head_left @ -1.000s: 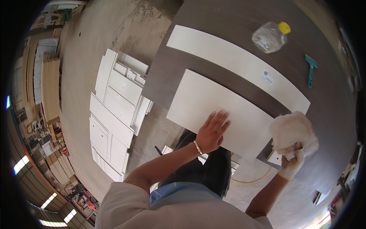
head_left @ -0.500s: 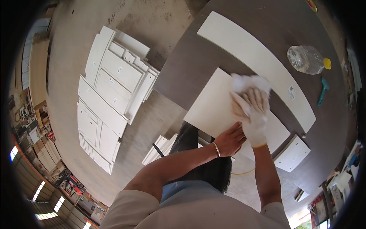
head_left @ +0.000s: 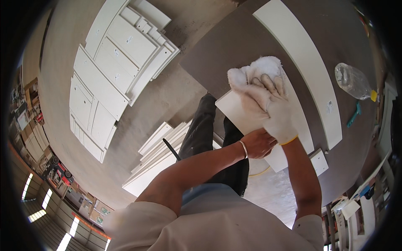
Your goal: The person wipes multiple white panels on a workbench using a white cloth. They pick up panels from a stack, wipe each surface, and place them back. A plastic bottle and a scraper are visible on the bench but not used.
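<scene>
A flat white panel (head_left: 302, 133) lies on the dark brown table (head_left: 234, 46), at its near edge. My right hand (head_left: 274, 106), in a whitish work glove with a yellow cuff, presses a fluffy white cloth (head_left: 266, 67) onto the panel, the fingers bent over it. My bare left hand (head_left: 260, 143), with a bangle at the wrist, is closed on the panel's near edge, just beside the gloved wrist. Its fingertips are partly hidden.
A long curved white board (head_left: 307, 62) lies beyond the panel. Right of it are a clear plastic bottle (head_left: 352, 79) with a yellow cap and a teal hand tool (head_left: 354, 115). A small white piece (head_left: 319, 162) lies nearer. White boards (head_left: 121, 54) cover floor at left; more boards (head_left: 161, 144) lie by my legs.
The gloved hand and cloth have swept left across the panel, toward its far left corner. The panel now sits at a different angle in view, and the whole view has shifted.
</scene>
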{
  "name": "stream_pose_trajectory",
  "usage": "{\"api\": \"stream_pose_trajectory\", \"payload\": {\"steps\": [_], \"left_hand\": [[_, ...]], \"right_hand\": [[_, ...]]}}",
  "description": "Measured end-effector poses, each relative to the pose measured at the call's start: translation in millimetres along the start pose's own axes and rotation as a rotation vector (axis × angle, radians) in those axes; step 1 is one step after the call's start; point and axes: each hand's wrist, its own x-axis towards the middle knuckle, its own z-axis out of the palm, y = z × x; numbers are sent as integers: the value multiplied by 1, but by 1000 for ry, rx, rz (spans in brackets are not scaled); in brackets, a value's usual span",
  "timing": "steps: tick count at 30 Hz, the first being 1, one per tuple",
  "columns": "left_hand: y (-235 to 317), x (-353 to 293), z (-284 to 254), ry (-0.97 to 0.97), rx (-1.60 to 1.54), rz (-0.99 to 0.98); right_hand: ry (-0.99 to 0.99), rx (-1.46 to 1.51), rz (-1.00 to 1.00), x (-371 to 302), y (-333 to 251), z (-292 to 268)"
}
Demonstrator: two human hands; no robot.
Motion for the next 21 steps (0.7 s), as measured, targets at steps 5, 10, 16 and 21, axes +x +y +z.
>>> {"api": "stream_pose_trajectory", "payload": {"steps": [5, 10, 16, 21], "left_hand": [[3, 5, -16, 256, -200, -20], [9, 6, -32, -60, -105, -110], [9, -12, -91, 421, -197, -70], [-62, 13, -172, 276, 23, 98]], "right_hand": [[-125, -462, -486, 8, 6, 44], [15, 646, 186, -91, 61, -4], [921, 659, 301, -280, 125, -31], [492, -271, 497, -259, 88, 97]]}}
